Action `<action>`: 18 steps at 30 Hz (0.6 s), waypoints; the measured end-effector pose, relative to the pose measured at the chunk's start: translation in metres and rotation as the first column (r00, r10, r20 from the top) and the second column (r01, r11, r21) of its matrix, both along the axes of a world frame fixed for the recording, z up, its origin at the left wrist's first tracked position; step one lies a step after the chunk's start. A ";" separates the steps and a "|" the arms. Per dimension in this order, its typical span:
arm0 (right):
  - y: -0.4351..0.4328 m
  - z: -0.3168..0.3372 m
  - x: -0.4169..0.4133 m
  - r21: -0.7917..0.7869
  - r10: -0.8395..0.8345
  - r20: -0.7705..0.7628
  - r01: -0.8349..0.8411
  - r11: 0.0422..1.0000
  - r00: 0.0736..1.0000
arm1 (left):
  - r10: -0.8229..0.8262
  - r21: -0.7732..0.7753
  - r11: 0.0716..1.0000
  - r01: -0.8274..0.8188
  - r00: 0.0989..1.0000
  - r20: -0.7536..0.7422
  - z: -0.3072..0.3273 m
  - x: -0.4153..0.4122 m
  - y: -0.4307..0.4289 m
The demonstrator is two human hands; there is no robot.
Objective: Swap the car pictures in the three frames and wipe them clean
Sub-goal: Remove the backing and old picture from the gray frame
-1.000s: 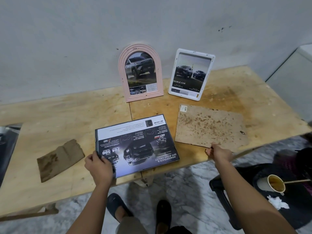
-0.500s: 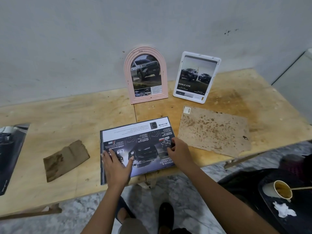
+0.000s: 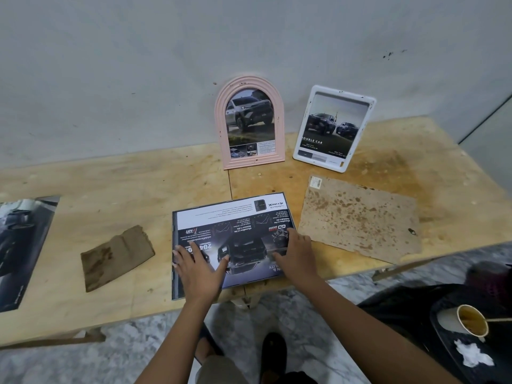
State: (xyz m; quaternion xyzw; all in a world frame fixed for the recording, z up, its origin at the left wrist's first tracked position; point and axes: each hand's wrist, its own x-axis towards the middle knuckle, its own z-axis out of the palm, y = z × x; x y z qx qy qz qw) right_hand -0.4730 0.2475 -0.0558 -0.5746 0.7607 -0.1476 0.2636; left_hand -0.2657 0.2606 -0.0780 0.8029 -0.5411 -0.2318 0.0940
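Right hand (image 3: pixel 297 256) had come off the board (image 3: pixel 360 217) and onto the print (image 3: pixel 238 217), and the left hand (image 3: pixel 198 268) had let go of the near corner. Both lay flat, fingers straight and spread, holding nothing. That print sat in the black frame (image 3: pixel 175 245), face up at the table's (image 3: pixel 138 184) front middle. Its long axis ran left to right, a touch skewed, with its lettering upside down to the person. The frame's near edge lay close to the table's front edge.

Behind it, the pink frame (image 3: pixel 249 123) stood against the wall with a silver pickup in it. Just to the right, the white frame (image 3: pixel 333 128) leaned back with two dark pickups. The board lay flat just right of the black frame, its near corner over the edge. A cloth (image 3: pixel 116 257) lay left with bare wood around it, and a loose picture (image 3: pixel 19 250) lay at the far left. Off the table, a cup (image 3: pixel 471 324) held brown dregs.
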 end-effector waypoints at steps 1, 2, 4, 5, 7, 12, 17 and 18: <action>0.001 0.000 0.000 -0.007 0.004 -0.001 -0.004 1.000 1.000 | 0.000 0.002 1.000 0.000 1.000 0.000 0.000 -0.001 0.000; 0.001 -0.001 0.000 -0.012 0.009 -0.003 -0.009 1.000 1.000 | -0.002 0.005 1.000 0.002 1.000 0.004 0.000 -0.001 -0.001; 0.002 -0.001 0.001 -0.019 0.021 -0.021 -0.021 1.000 1.000 | -0.005 0.013 1.000 0.005 1.000 0.005 0.001 -0.002 -0.001; 0.002 -0.001 0.001 -0.023 0.030 -0.037 -0.030 0.999 0.999 | -0.003 0.017 1.000 0.003 1.000 0.002 0.001 -0.002 -0.002; 0.002 -0.002 0.002 -0.031 0.051 -0.068 -0.053 0.998 0.996 | -0.003 0.026 1.000 0.003 1.000 0.004 0.002 -0.003 -0.003; 0.004 -0.006 0.005 -0.009 0.108 -0.138 -0.110 0.994 0.985 | -0.023 0.070 0.997 0.020 0.999 0.029 0.008 -0.008 -0.004; 0.005 -0.008 0.008 -0.006 0.100 -0.147 -0.102 0.995 0.984 | -0.016 0.078 0.997 0.013 0.999 0.041 0.011 -0.010 -0.006; 0.005 -0.008 0.008 -0.010 0.095 -0.146 -0.097 0.995 0.985 | -0.009 0.068 0.998 0.007 0.999 0.036 0.011 -0.009 -0.006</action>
